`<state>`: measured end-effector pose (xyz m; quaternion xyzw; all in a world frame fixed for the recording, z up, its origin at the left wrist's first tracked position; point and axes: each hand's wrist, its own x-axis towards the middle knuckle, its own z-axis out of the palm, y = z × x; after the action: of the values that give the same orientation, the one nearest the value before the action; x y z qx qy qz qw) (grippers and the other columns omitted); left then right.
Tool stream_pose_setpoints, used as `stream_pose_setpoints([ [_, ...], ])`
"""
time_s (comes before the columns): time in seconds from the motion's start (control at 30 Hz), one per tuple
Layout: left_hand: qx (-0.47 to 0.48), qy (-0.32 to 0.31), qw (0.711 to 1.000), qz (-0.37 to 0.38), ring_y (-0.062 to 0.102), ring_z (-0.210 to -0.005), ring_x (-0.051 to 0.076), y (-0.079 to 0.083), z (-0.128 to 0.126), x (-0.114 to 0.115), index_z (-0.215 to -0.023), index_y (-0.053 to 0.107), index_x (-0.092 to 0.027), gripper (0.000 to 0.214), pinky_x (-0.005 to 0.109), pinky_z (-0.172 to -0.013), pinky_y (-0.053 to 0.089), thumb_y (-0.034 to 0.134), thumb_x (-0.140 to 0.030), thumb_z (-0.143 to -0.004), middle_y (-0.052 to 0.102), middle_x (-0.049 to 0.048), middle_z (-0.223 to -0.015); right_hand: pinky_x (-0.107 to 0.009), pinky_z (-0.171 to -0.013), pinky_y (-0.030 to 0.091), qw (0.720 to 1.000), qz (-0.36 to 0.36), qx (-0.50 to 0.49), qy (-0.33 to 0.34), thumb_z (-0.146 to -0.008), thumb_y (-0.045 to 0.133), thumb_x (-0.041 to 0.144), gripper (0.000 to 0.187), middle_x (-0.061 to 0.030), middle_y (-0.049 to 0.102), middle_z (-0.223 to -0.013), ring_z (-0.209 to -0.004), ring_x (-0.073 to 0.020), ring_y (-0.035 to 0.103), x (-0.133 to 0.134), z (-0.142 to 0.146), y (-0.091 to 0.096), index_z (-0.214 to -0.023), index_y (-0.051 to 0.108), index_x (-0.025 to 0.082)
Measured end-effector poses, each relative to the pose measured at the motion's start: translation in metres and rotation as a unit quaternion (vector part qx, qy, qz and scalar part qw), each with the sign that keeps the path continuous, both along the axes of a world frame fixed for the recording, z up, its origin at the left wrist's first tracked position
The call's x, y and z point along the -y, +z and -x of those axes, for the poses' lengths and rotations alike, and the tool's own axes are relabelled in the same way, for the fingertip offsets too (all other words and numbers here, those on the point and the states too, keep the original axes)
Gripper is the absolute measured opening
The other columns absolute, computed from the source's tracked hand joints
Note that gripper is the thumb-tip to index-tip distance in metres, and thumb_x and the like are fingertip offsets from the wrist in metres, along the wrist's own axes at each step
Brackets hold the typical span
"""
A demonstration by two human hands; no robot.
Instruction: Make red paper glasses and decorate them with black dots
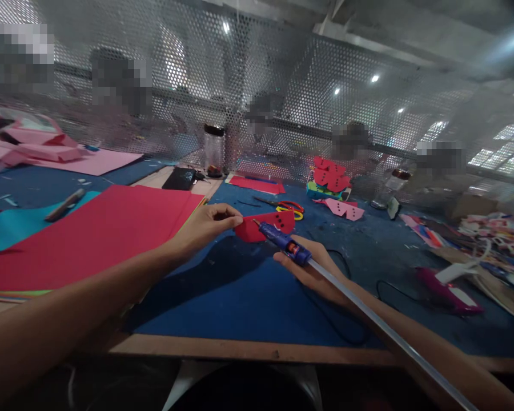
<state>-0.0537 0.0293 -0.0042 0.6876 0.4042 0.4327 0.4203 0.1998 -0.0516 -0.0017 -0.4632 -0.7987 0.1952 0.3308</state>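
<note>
My left hand [209,225] pinches the left end of a red paper cutout [246,229] with black dots, holding it above the blue tabletop [240,302]. In my right hand [317,265] is a blue hot glue gun [285,240], its tip against or just in front of the cutout. A long clear glue stick [368,311] runs out of the gun's rear toward me. Just behind the cutout lie scissors [297,214] with red and yellow handles. Farther back are a pink dotted cutout [345,209] and a pile of red dotted cutouts [332,176].
Large red sheets [111,234] lie at left, near pink paper [107,161]. A jar [215,151] and a black phone [180,178] stand toward the back. At right are a magenta glue gun [449,294] and paper scraps [492,231]. A perforated metal screen [274,74] closes the back.
</note>
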Motion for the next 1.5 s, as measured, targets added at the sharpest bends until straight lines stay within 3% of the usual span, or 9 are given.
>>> stream_pose_setpoints([
  [0.3,0.067,0.055,0.996,0.022,0.061,-0.078,0.018,0.004,0.011,-0.013,-0.082,0.073,-0.019,0.02,0.031,-0.076,0.045,0.073,-0.038,-0.074,0.07,0.0035,-0.081,-0.024,-0.053,0.046,0.975,0.187,-0.118,-0.024,-0.083,0.064,0.057,0.041,-0.001,0.062,-0.076,-0.057,-0.0106,0.056,-0.006,-0.007,-0.001,-0.094,0.063,0.018],
  [0.57,0.127,0.129,0.983,0.03,0.059,-0.074,0.015,-0.001,0.044,-0.039,-0.076,0.072,-0.016,0.021,0.03,-0.077,0.046,0.08,-0.032,-0.067,0.067,0.0018,-0.078,-0.024,-0.051,0.044,0.97,0.242,0.003,0.007,-0.082,0.064,0.057,0.039,-0.0006,0.064,-0.071,-0.058,-0.012,0.058,-0.02,-0.025,-0.001,-0.091,0.066,0.019],
  [0.67,0.131,0.124,0.983,0.03,0.058,-0.073,0.014,-0.002,0.045,-0.04,-0.078,0.071,-0.015,0.02,0.031,-0.079,0.045,0.079,-0.031,-0.069,0.067,0.0013,-0.077,-0.024,-0.049,0.042,0.965,0.254,0.062,-0.008,-0.083,0.062,0.059,0.041,0.0009,0.06,-0.062,-0.056,-0.0128,0.057,-0.021,-0.025,-0.001,-0.09,0.069,0.019],
  [0.87,0.106,0.118,0.987,0.017,0.054,-0.072,0.012,-0.001,0.043,-0.038,-0.08,0.071,-0.013,0.019,0.029,-0.074,0.042,0.076,-0.029,-0.073,0.065,0.0011,-0.075,-0.025,-0.052,0.045,0.96,0.265,0.084,-0.029,-0.084,0.06,0.059,0.042,0.0004,0.061,-0.067,-0.058,-0.0135,0.058,-0.022,-0.023,0.002,-0.094,0.066,0.019],
  [1.03,0.101,0.116,0.988,0.013,0.053,-0.07,0.012,-0.002,0.042,-0.038,-0.08,0.072,-0.014,0.018,0.029,-0.071,0.041,0.076,-0.029,-0.072,0.064,0.0018,-0.075,-0.024,-0.053,0.045,0.955,0.271,0.115,-0.026,-0.086,0.057,0.06,0.042,0.0,0.061,-0.066,-0.058,-0.0126,0.058,-0.023,-0.022,0.004,-0.083,0.062,0.018],
  [1.5,0.098,0.093,0.991,0.015,0.056,-0.08,0.015,0.001,0.038,-0.03,-0.081,0.071,-0.014,0.016,0.031,-0.079,0.042,0.074,-0.028,-0.075,0.066,0.0031,-0.083,-0.026,-0.052,0.048,0.957,0.269,0.101,-0.028,-0.083,0.059,0.064,0.045,-0.0031,0.066,-0.072,-0.059,-0.014,0.06,-0.026,-0.025,-0.003,-0.081,0.064,0.019],
])
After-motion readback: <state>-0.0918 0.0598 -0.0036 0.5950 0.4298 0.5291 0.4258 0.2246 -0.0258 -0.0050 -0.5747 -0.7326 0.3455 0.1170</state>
